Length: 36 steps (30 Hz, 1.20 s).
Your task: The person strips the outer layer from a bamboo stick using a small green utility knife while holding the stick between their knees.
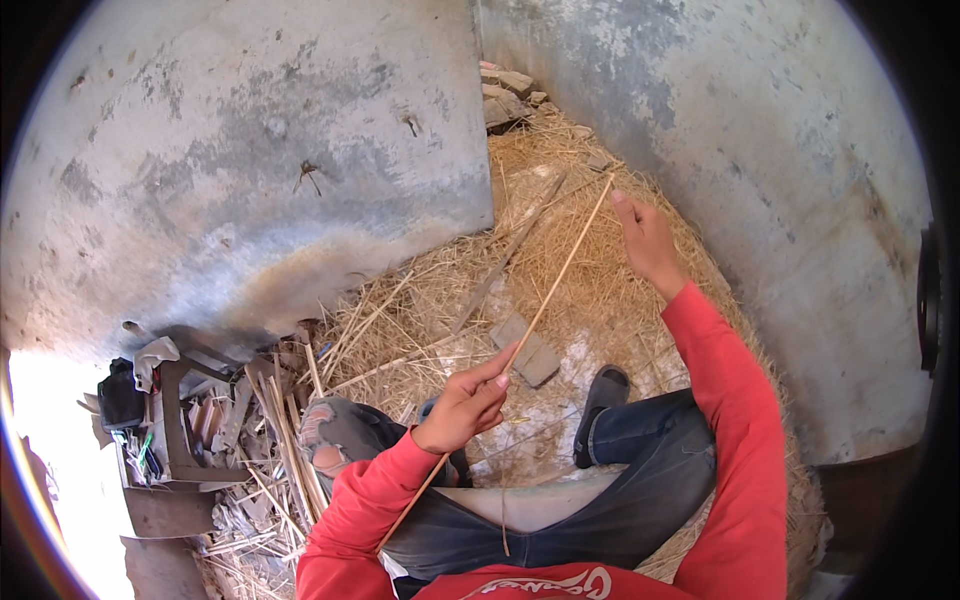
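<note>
"Two hands are seen; by which one is the thin stick (560,277) held?"

"By the left hand (465,405). The stick is pinched there between thumb and fingers, with the index finger laid along it."

"And how is the right hand (652,243) placed?"

"It is raised near the far tip, with the thumb pointed toward it and the other fingers curled. Whether the stick is grasped or merely neighboured by those fingers cannot be told."

"Which way is the long axis turned?"

"Slantwise: from the lap and the left forearm, past the left hand, up and away to the right. The far tip is found just to the left of the right thumb, so that end is more nearly reached by the right hand, while the lower part is governed by the left."

"What is seen beneath?"

"Loose straw (600,270) is spread over the ground, and a brick (537,362) is set near the feet; the stick is held above them."
</note>
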Each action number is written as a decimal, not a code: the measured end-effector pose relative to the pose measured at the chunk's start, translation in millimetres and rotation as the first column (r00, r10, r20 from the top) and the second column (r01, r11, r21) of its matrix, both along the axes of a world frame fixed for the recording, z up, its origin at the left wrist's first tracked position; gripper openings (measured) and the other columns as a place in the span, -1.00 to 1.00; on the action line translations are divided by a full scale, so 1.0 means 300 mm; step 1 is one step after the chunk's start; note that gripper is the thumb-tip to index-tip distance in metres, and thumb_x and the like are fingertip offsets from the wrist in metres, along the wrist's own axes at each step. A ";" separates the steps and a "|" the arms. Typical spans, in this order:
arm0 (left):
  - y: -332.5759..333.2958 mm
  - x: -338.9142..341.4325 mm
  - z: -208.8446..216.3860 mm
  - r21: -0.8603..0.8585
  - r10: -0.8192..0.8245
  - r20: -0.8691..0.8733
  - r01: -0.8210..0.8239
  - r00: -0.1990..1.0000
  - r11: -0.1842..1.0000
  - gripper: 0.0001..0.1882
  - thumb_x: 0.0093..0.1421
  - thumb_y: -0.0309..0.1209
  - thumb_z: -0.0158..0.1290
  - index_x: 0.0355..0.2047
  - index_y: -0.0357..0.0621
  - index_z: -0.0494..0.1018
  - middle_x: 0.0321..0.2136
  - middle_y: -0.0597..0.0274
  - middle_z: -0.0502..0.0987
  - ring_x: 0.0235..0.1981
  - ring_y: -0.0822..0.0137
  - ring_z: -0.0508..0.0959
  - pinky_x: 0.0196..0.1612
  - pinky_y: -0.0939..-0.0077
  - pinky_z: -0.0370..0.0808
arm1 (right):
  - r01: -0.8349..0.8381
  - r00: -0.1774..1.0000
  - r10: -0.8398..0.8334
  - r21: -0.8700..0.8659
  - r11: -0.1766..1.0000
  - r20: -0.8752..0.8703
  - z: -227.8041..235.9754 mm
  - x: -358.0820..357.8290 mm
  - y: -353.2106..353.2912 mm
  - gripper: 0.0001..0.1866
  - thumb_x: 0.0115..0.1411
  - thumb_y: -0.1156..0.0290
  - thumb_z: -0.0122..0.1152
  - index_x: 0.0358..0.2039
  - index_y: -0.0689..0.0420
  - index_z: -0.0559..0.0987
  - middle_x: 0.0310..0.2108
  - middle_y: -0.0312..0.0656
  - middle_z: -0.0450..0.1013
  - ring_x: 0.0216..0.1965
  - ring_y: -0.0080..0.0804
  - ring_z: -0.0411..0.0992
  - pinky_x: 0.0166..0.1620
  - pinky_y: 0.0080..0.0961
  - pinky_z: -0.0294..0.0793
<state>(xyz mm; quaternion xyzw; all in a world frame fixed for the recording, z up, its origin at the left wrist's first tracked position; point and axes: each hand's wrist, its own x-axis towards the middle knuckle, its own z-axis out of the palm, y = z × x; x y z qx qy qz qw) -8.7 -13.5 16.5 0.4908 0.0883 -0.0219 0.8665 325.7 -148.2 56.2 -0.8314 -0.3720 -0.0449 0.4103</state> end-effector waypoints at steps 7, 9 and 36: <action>0.015 0.003 0.007 -0.034 0.065 0.034 -0.064 0.997 0.997 -0.45 0.49 -0.39 -0.17 0.44 -0.08 0.03 -0.68 0.51 0.06 -0.72 0.63 0.03 -0.62 0.69 0.06 | -0.427 0.902 0.431 -0.205 0.881 -0.027 -0.017 -0.423 0.012 -0.44 0.33 -0.10 0.03 -0.16 0.20 0.63 -0.56 0.15 0.47 -0.48 0.01 0.53 -0.36 -0.16 0.46; 0.022 0.000 0.010 0.001 0.068 0.008 -0.068 0.998 0.998 -0.45 0.49 -0.40 -0.17 0.44 -0.08 0.03 -0.68 0.51 0.06 -0.72 0.63 0.04 -0.62 0.69 0.07 | -0.464 0.878 0.478 -0.279 0.841 -0.021 -0.032 -0.454 0.008 -0.50 0.32 -0.06 0.08 -0.17 0.19 0.62 -0.58 0.14 0.45 -0.50 -0.02 0.51 -0.38 -0.18 0.43; -0.030 0.004 0.025 0.241 -0.067 -0.040 0.075 0.997 0.968 -0.45 0.49 -0.24 -0.23 0.40 -0.17 0.09 -0.66 0.27 0.44 -0.77 0.64 0.21 -0.65 0.75 0.13 | 0.159 0.646 0.374 0.596 0.787 -0.666 0.100 -0.009 -0.061 -0.65 0.39 0.07 0.12 -0.24 0.14 0.54 -0.68 -0.53 0.09 -0.76 -0.76 0.03 -0.68 -0.67 0.01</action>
